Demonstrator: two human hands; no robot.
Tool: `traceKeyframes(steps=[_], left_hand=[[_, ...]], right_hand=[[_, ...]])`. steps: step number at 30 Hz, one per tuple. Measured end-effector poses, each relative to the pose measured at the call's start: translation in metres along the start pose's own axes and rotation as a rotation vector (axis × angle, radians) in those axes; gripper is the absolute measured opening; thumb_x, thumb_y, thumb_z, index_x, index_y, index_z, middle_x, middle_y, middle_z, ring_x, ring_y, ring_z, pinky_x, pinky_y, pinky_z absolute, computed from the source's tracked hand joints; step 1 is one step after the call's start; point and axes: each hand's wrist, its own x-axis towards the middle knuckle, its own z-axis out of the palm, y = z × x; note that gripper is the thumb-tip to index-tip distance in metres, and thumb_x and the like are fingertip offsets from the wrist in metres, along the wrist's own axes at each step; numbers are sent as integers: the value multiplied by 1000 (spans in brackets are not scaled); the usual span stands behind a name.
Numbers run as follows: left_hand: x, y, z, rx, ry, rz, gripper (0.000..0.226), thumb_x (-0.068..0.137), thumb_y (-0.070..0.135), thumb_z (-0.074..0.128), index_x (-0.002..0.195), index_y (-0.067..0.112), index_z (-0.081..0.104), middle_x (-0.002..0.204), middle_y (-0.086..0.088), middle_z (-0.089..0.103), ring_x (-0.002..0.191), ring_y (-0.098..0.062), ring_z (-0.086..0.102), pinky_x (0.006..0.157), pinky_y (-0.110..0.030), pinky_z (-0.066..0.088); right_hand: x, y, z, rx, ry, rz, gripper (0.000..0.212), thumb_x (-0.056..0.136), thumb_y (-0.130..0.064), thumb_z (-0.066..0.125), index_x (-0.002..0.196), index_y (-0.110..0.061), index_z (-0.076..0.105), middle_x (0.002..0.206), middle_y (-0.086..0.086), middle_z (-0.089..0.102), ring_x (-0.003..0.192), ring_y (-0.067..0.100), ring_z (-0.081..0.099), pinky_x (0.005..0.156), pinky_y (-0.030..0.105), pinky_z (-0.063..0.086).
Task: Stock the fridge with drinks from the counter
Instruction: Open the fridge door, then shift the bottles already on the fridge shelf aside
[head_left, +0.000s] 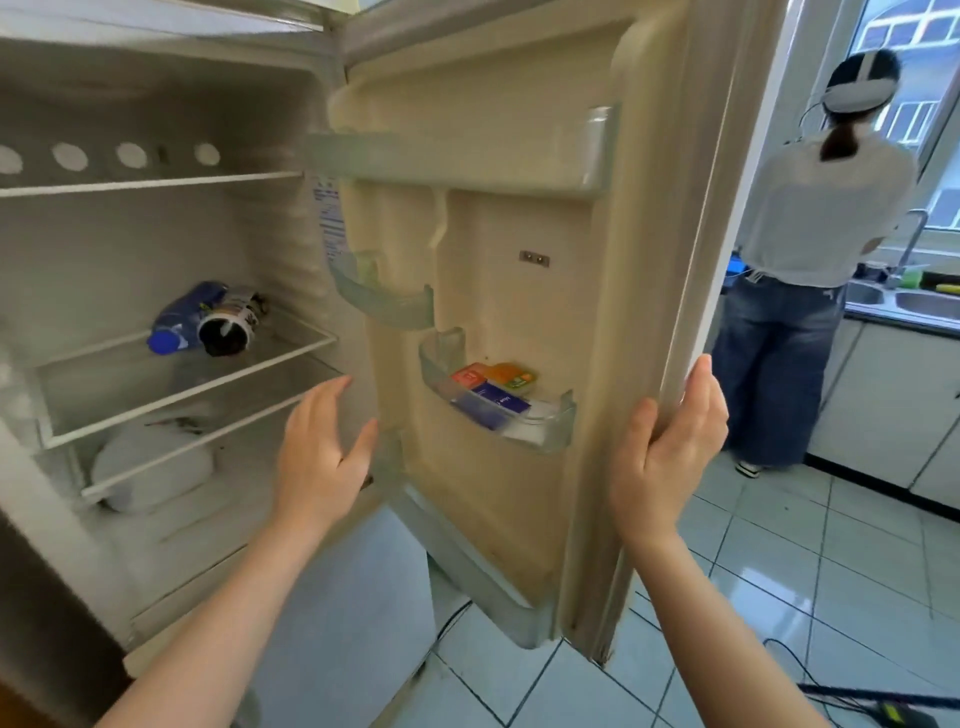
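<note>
The fridge stands wide open, its door (524, 291) swung out to the right. My right hand (667, 441) grips the door's outer edge. My left hand (322, 452) hovers open and empty in front of the lower shelves. On the middle wire shelf (218, 384) lie two drinks on their sides: a blue-capped bottle (179, 319) and a dark can (234, 325) touching it. A white bag or container (150, 467) sits on the shelf below.
A lower door bin (550, 421) holds small orange, red and purple packets. A person in a white top (815, 234) stands at the sink counter (904, 306) on the right. Cables (810, 675) lie on the tiled floor.
</note>
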Motion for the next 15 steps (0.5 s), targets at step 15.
traceKeyframes(steps=[15], left_hand=[[115,20,99,172,47,-7,64,92,35,53,147,13,28,157,-10,16,143,-30,15,114,-46,15]], right_hand=[[98,56,65,-153,-220,-295,25,80,-17,58,102,-7,66,116,12,59,109,27,51,93,24,35]])
